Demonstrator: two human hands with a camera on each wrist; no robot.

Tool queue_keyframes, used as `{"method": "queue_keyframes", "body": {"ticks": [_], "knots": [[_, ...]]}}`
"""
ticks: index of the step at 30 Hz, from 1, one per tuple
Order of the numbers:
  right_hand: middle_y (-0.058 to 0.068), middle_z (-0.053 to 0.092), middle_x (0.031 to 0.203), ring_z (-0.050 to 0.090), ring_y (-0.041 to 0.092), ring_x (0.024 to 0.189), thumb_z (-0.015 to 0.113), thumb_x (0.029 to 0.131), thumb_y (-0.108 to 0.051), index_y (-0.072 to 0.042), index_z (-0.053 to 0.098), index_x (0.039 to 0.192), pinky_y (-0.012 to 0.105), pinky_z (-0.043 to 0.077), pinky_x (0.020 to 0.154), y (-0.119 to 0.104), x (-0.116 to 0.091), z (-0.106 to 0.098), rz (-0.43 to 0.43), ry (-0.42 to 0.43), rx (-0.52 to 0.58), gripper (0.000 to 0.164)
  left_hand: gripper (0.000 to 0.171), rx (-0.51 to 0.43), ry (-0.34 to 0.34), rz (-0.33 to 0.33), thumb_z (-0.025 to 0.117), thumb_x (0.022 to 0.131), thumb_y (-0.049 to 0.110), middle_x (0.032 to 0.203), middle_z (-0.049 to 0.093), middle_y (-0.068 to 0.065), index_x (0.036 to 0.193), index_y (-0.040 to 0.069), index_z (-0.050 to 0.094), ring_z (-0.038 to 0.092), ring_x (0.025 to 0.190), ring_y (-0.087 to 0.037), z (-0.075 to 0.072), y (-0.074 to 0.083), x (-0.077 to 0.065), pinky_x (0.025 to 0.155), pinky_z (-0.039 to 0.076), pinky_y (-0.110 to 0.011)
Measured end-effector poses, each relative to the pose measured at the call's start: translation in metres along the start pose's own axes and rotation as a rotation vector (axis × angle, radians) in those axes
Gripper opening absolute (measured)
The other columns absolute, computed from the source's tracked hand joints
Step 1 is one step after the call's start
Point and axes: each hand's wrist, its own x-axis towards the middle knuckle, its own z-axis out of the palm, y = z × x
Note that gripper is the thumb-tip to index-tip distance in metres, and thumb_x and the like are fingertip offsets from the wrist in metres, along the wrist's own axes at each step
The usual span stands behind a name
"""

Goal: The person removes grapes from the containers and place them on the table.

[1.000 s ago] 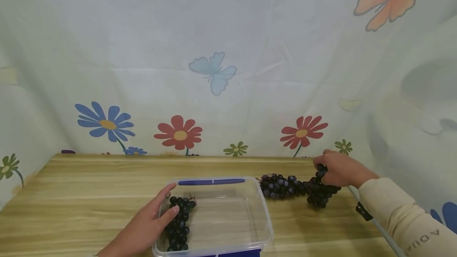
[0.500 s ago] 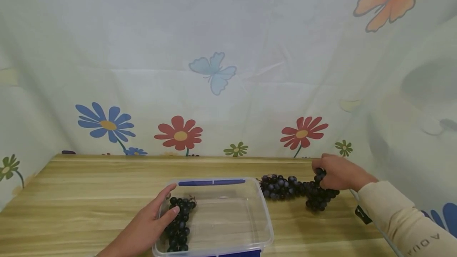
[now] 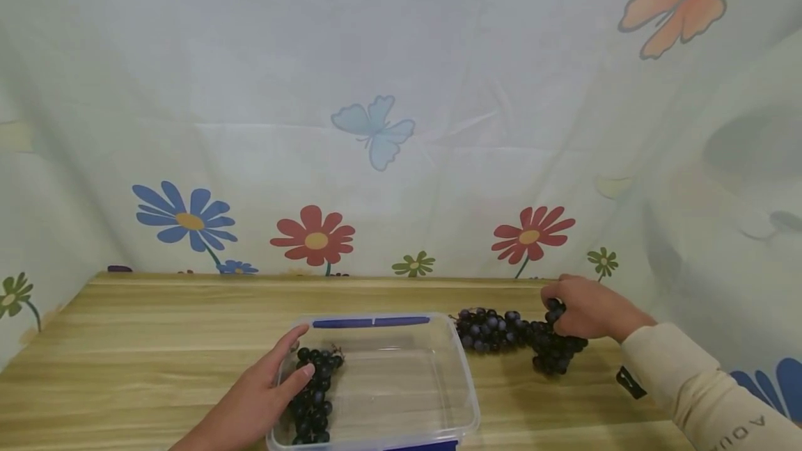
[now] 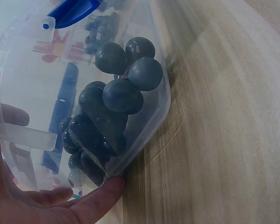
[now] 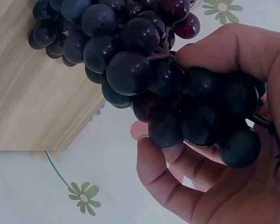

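Observation:
On the wooden table stands a lidless clear plastic container (image 3: 471, 395) with blue clips. My left hand (image 3: 250, 392) holds its left wall, thumb over the rim and fingers along the outside. Inside, against that wall, lies a bunch of dark grapes (image 3: 319, 388). Off to the right, my right hand (image 3: 592, 308) grips another bunch of grapes (image 5: 130, 72); thumb and curled fingers close round its end, and its lower part hangs over the table. Left of this hand, a further bunch (image 3: 489, 329) lies behind the container's right corner, overlapped by the held one.
The wooden tabletop (image 3: 156, 339) reaches back to a pale curtain (image 3: 438, 193) printed with flowers and butterflies. At the table's right edge sits a small black clip (image 3: 629, 383), near my right sleeve (image 3: 670, 353).
My right hand and the bunch it grips have shifted slightly left and toward me. My left hand, the container and the grapes inside have stayed put.

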Motion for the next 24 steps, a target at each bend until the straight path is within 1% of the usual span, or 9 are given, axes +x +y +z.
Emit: {"method": "queue_keyframes", "body": {"ticks": [4,8,11,18,24], "knots": [[0.001,0.061,0.091,0.051,0.018,0.080,0.077,0.079,-0.010,-0.014,0.070,0.099,0.034,0.048,0.067,-0.002,0.001,0.002,0.004,0.005,0.003,0.021,0.075,0.005,-0.001,-0.012,0.057,0.102,0.059,0.169,0.032,-0.022,0.165,0.036,0.024,0.032,0.152,-0.054,0.000,0.000,0.001,0.107,0.038,-0.078],[0.000,0.064,0.093,0.053,0.019,0.081,0.076,0.080,-0.010,-0.012,0.071,0.104,0.035,0.051,0.069,-0.004,0.002,0.004,0.012,-0.014,0.026,0.025,0.077,0.001,-0.010,-0.030,0.057,0.101,0.062,0.168,0.033,-0.023,0.165,0.035,0.024,0.033,0.152,-0.055,-0.001,0.000,0.002,0.107,0.038,-0.078],[0.000,0.065,0.093,0.053,0.018,0.081,0.076,0.081,-0.010,-0.011,0.071,0.107,0.035,0.050,0.070,-0.006,0.002,0.006,0.016,-0.019,0.036,0.027,0.078,-0.002,-0.014,-0.030,0.057,0.100,0.062,0.168,0.032,-0.024,0.165,0.033,0.024,0.033,0.151,-0.056,0.000,0.000,0.003,0.107,0.038,-0.077],[-0.002,0.063,0.085,0.053,0.017,0.076,0.077,0.080,-0.010,-0.013,0.072,0.102,0.033,0.048,0.067,-0.012,0.002,0.007,0.018,-0.009,0.044,0.022,0.079,-0.025,-0.024,-0.047,0.058,0.101,0.061,0.170,0.029,-0.024,0.166,0.033,0.023,0.031,0.151,-0.057,0.000,0.000,0.004,0.106,0.039,-0.078],[-0.003,0.058,0.078,0.049,0.016,0.072,0.076,0.079,-0.009,-0.015,0.070,0.094,0.031,0.041,0.063,-0.016,0.001,0.009,-0.012,0.021,0.045,0.017,0.079,-0.034,-0.027,-0.035,0.058,0.101,0.060,0.170,0.028,-0.024,0.166,0.032,0.023,0.031,0.151,-0.057,0.000,-0.001,0.005,0.106,0.039,-0.077]]}}
